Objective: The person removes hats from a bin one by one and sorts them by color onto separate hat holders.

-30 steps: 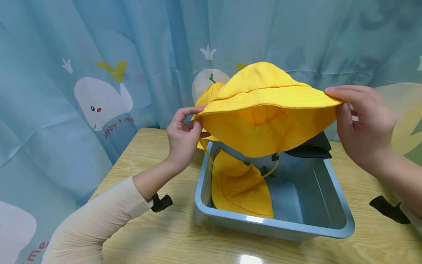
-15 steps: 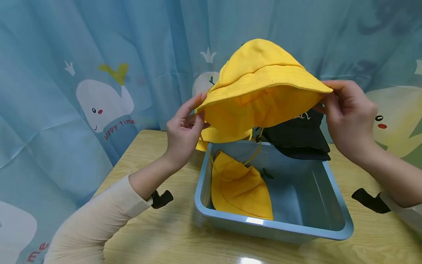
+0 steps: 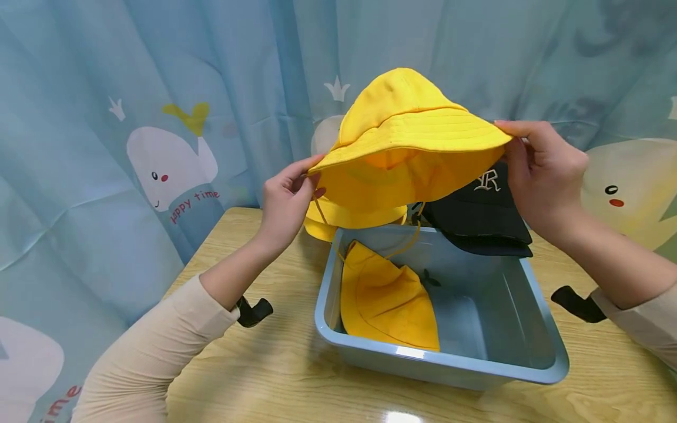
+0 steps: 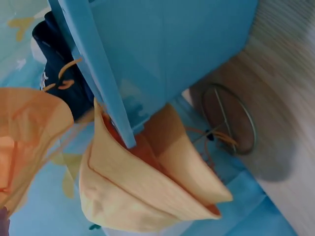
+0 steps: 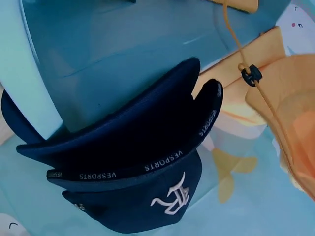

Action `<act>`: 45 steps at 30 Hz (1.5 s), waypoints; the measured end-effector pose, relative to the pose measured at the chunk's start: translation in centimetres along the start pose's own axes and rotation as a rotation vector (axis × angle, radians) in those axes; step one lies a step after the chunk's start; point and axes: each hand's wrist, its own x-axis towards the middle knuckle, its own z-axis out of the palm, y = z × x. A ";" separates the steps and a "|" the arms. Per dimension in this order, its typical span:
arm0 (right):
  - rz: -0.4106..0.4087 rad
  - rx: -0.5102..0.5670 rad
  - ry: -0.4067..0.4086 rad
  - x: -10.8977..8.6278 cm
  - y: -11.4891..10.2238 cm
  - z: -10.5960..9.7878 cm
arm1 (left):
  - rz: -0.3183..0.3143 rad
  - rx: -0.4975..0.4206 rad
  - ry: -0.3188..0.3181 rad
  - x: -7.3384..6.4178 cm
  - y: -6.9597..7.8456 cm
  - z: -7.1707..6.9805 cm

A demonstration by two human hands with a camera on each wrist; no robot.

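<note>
A yellow bucket hat (image 3: 402, 117) is held up above a blue plastic bin, crown upward and the hollow underside facing me. My left hand (image 3: 288, 202) pinches the left side of its brim between thumb and fingers. On the opposite side my right hand (image 3: 547, 176) pinches the brim the same way. A thin yellow chin cord with a black toggle (image 5: 251, 75) hangs from the hat. Inside the bin (image 3: 449, 361), toward the left, lies another yellow hat (image 3: 391, 305), folded flat. The right wrist view shows part of the raised hat at its right edge.
More yellow hat fabric (image 4: 128, 191) hangs behind the bin's left back corner, near a wire ring (image 4: 253, 125). Black caps (image 3: 476, 217), the front one with a white letter, sit at the right back rim. A blue patterned curtain (image 3: 254, 88) backs the wooden table (image 3: 264, 364).
The held hat has risen and shifted left, its crown now standing taller. My right hand has moved left with the brim, and more of the black cap shows behind it.
</note>
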 end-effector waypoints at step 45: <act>0.281 0.443 0.022 4.9 4.0 10.1 | 0.943 0.271 0.242 9.9 -4.3 -3.4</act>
